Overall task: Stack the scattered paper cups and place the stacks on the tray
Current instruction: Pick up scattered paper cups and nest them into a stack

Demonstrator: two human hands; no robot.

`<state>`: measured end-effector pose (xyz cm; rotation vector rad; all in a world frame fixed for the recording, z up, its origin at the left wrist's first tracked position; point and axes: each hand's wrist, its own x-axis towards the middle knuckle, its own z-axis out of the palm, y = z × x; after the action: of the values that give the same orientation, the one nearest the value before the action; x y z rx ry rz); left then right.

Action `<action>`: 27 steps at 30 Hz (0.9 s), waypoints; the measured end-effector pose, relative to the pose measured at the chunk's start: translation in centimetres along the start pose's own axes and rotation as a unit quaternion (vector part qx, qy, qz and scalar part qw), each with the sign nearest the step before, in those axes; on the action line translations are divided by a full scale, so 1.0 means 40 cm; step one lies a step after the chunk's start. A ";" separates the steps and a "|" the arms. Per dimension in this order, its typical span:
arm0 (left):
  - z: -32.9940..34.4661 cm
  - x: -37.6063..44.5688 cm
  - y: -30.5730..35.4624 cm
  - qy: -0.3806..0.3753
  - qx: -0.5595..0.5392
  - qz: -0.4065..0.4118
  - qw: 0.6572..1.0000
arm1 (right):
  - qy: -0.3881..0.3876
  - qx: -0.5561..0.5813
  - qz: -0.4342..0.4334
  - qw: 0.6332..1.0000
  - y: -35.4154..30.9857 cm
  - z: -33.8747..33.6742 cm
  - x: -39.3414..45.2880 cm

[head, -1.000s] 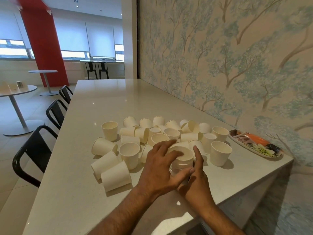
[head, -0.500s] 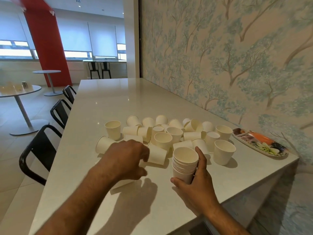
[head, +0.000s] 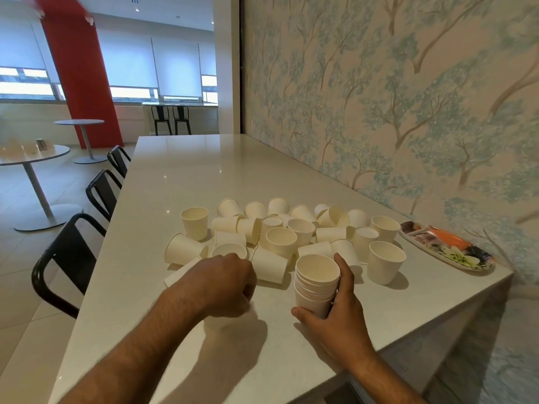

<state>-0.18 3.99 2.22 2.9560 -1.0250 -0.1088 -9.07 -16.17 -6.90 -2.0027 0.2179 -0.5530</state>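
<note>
Many white paper cups [head: 281, 239] lie scattered on the pale table [head: 180, 176], some upright, some on their sides. My right hand [head: 341, 316] grips a nested stack of cups [head: 316, 284] standing on the table in front of the pile. My left hand [head: 230, 284] is curled over a single cup [head: 226, 320] at the pile's near left edge; the hand hides most of that cup. An oval flower-patterned tray [head: 478, 268] lies at the far right beside the wall, with no cups on it.
A lone upright cup [head: 385, 262] stands between the stack and the tray. The papered wall [head: 408, 126] runs along the table's right side. Black chairs [head: 67, 258] line the left edge. The table's corner lies just past the tray.
My left hand left the top of the stack, swung left and closed over a cup at the pile's near edge. My right hand still holds the stack in place.
</note>
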 end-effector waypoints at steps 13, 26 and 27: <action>-0.063 -0.005 0.122 0.404 -0.172 0.143 0.887 | -0.031 -0.013 -0.022 0.999 -0.032 0.012 -0.001; -0.009 0.021 0.128 0.273 -0.233 0.155 0.920 | -0.007 0.000 -0.057 0.998 -0.056 0.013 0.013; -0.011 0.022 0.113 0.305 -0.260 0.145 0.904 | -0.006 -0.002 -0.049 0.999 -0.052 0.013 0.012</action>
<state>-2.26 -0.12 2.77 2.1072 -1.0918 0.4458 -8.56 -14.95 -5.15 -2.0283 0.1138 -0.6032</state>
